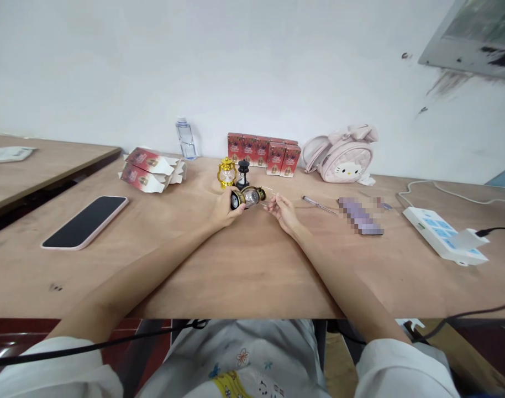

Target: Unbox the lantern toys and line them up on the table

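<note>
In the head view, my left hand (226, 210) is closed around the base of a small bronze-and-black lantern (251, 197), which lies on its side in the air with its clear globe showing. At the lantern's top end, my right hand (284, 212) pinches a thin wire handle (269, 189). Whether the wire is hooked to the lantern cannot be made out. Just behind my left hand stand a gold lantern (227, 173) and a black lantern (243, 176), both upright.
Several red boxes (262, 150) line the wall, beside a pink bag (347, 166). Flattened cartons (147, 168), a bottle (186, 139) and a phone (87, 222) are on the left. To the right lie a screwdriver (319, 204), a blurred purple item (360, 216) and a power strip (441, 235).
</note>
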`<move>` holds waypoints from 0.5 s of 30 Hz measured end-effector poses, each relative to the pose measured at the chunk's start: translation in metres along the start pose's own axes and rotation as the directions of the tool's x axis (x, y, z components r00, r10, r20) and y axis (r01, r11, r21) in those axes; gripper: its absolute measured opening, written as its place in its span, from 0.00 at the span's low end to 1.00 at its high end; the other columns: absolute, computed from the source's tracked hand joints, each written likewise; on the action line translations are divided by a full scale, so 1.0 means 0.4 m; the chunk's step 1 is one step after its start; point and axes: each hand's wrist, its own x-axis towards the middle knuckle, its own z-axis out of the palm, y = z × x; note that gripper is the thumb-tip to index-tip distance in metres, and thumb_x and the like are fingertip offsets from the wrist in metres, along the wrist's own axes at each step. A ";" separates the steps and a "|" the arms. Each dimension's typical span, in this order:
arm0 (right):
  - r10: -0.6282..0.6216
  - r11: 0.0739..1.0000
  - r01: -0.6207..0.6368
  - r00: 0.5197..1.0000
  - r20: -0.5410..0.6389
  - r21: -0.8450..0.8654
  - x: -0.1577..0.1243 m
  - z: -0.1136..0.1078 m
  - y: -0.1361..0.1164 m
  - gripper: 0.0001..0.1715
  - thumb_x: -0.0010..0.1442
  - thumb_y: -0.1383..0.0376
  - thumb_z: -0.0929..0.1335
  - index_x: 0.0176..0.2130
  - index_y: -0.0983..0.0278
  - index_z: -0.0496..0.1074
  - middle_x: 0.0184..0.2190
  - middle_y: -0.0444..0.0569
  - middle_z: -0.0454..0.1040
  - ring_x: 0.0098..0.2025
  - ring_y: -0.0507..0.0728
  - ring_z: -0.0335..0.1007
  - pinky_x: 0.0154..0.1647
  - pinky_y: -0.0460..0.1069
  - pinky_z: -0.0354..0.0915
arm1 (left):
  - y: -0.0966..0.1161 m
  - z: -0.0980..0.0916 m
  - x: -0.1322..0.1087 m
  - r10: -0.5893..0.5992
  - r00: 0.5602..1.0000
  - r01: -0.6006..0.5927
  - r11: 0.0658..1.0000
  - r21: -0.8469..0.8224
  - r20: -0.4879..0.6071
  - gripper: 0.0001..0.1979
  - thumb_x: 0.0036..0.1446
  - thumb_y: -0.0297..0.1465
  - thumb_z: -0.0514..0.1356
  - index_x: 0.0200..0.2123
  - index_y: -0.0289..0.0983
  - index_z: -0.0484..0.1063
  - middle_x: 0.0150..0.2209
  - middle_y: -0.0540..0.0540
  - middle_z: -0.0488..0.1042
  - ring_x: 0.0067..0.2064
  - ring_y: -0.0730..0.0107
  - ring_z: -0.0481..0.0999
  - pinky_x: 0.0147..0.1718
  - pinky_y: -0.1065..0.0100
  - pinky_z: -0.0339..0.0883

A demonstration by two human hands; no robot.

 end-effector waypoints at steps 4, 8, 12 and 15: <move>-0.005 0.999 0.005 1.000 0.007 -0.034 -0.001 0.003 0.000 0.25 0.45 0.44 0.73 0.25 0.63 0.69 0.22 0.40 0.70 0.27 0.48 0.67 0.43 0.50 0.70 | -0.002 0.000 0.001 0.001 1.000 -0.002 1.000 -0.026 -0.012 0.20 0.46 0.48 0.60 0.39 0.45 0.61 0.32 0.47 0.68 0.33 0.60 0.67 0.35 0.59 0.59; -0.007 0.999 0.009 1.000 0.024 -0.053 -0.004 0.012 -0.001 0.27 0.39 0.44 0.74 0.26 0.62 0.71 0.23 0.41 0.71 0.29 0.49 0.69 0.43 0.49 0.70 | -0.008 0.001 0.003 -0.006 0.999 0.004 0.999 -0.034 -0.038 0.22 0.48 0.51 0.58 0.38 0.43 0.61 0.32 0.47 0.68 0.33 0.61 0.67 0.36 0.59 0.59; 0.005 0.999 -0.002 0.999 0.045 -0.049 -0.009 0.022 0.001 0.24 0.40 0.45 0.75 0.26 0.62 0.72 0.29 0.42 0.75 0.34 0.50 0.72 0.47 0.51 0.69 | -0.016 0.001 0.005 -0.012 0.997 0.011 1.000 -0.015 -0.071 0.22 0.51 0.52 0.55 0.39 0.42 0.59 0.32 0.47 0.68 0.33 0.62 0.66 0.37 0.59 0.59; 0.017 1.000 -0.017 0.999 0.047 -0.007 -0.010 0.025 0.005 0.22 0.44 0.47 0.74 0.27 0.61 0.72 0.32 0.44 0.76 0.37 0.51 0.73 0.50 0.51 0.68 | -0.021 0.003 0.002 -0.002 0.997 0.000 0.999 -0.034 -0.071 0.22 0.51 0.53 0.56 0.39 0.43 0.60 0.32 0.47 0.67 0.33 0.61 0.66 0.37 0.59 0.60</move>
